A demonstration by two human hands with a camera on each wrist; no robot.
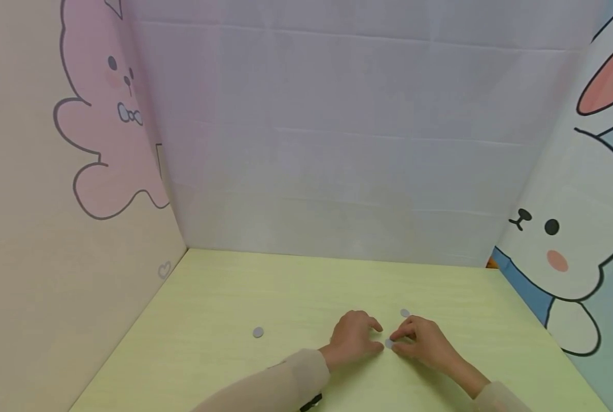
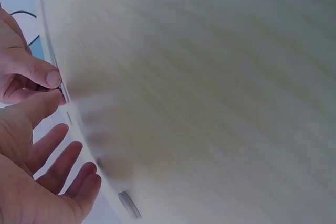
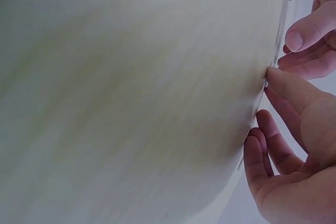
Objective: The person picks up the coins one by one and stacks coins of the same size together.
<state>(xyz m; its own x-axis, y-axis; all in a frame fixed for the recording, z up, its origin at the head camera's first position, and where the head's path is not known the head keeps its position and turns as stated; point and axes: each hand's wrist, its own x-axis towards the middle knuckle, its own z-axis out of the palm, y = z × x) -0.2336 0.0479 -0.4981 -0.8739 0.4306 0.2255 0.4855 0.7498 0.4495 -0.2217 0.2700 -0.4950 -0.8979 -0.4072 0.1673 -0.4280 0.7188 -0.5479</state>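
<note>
A small round grey disc (image 1: 389, 343) lies at the table surface between my two hands. My right hand (image 1: 424, 343) pinches its edge between thumb and index finger. Just left of it is my left hand (image 1: 355, 337), thumb and fingers spread apart and holding nothing, the thumb tip close to the disc. A second grey disc (image 1: 405, 313) lies just behind my right hand. Farther left on the table sits a third grey disc (image 1: 257, 332); in the left wrist view a thick grey disc (image 2: 129, 204) shows edge-on beyond the left fingers.
The pale yellow table (image 1: 224, 286) meets a whitish cloth wall (image 1: 337, 143) at the back. Side walls carry a pink cartoon animal (image 1: 111, 114) on the left and a white rabbit (image 1: 569, 240) on the right. A dark strap (image 1: 311, 402) shows under the left sleeve.
</note>
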